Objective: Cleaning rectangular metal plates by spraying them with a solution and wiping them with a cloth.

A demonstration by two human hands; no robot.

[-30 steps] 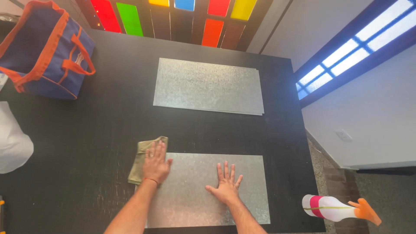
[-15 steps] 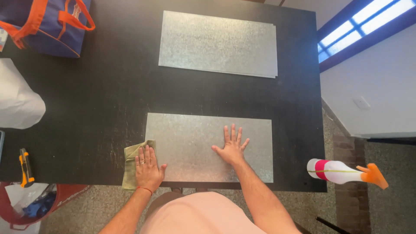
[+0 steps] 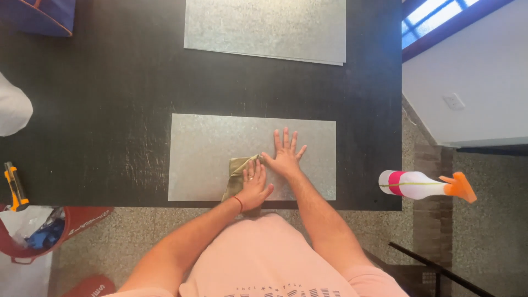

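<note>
**Cloth pressed flat on the near metal sheet**

Head view: the left hand [image 3: 253,186] lies palm-down on a folded olive cloth [image 3: 235,175], fingers extended and together rather than curled, so it presses the cloth without gripping it. The right hand [image 3: 285,155] is spread flat, fingers fanned wide, directly on the near metal sheet [image 3: 209,148], holding nothing; its thumb side touches the cloth's upper right corner. The two hands sit just beside each other near the sheet's middle, toward its front edge.

The sheet lies flat on the dark counter [image 3: 99,110], its long axis running left to right, its front edge close to the counter's near edge. It looks thin, stiff and smooth, probably slick under a palm and sharp along the rims; it would best be taken by its short ends or steadied from above with a flat hand, as it is here. The cloth looks soft, light and limp, easy to bunch or slide; its longer side runs roughly front to back, tilted slightly.

A second metal sheet [image 3: 264,27] lies well apart at the far side, also lengthwise left to right. A white spray bottle [image 3: 418,184] with an orange trigger points right, just off the counter's right edge. A yellow utility knife [image 3: 15,186] sits at the left edge.
</note>
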